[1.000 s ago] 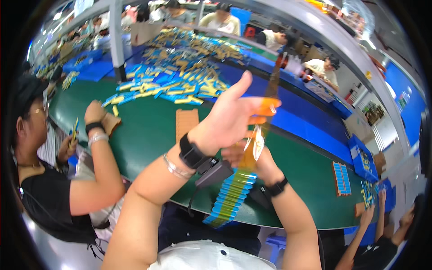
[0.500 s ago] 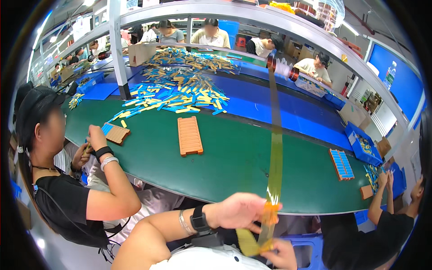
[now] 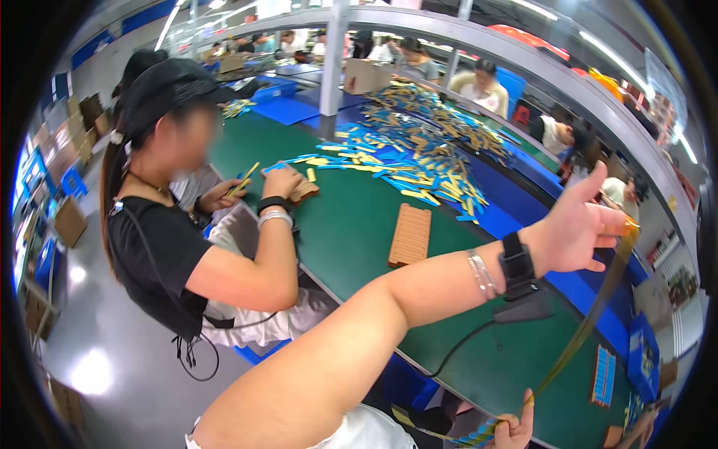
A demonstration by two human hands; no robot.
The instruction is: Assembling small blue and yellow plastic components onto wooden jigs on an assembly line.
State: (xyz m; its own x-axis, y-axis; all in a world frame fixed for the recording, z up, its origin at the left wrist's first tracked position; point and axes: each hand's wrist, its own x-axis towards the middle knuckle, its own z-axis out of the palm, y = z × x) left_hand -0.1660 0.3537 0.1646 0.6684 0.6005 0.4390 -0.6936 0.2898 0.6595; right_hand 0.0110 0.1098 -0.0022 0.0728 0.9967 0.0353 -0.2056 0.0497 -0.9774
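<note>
A long strip of translucent yellow tape (image 3: 580, 340) slants between my two hands. My left hand (image 3: 568, 230) reaches out over the far right side of the table, thumb raised and fingers spread. An orange cover on one of its fingertips touches the upper end of the tape. At the lower edge, my right hand (image 3: 512, 432) has curled fingers around the tape, with one finger pointing up along it. Beside that hand, more of the strip with blue and yellow patches (image 3: 475, 435) hangs low, partly cut off by the picture's edge.
On the green table (image 3: 329, 217) lies an orange-brown ribbed tray (image 3: 410, 236). Blue and yellow strips (image 3: 419, 150) are heaped beyond it. A co-worker (image 3: 168, 217) sits at left, handling strips. At right are a tray with blue strips (image 3: 603, 376) and a blue bin (image 3: 643, 355).
The view has swung left. My left hand has moved away from my body, up and to the right, and its fingers have spread. The tape now stretches between my hands.
</note>
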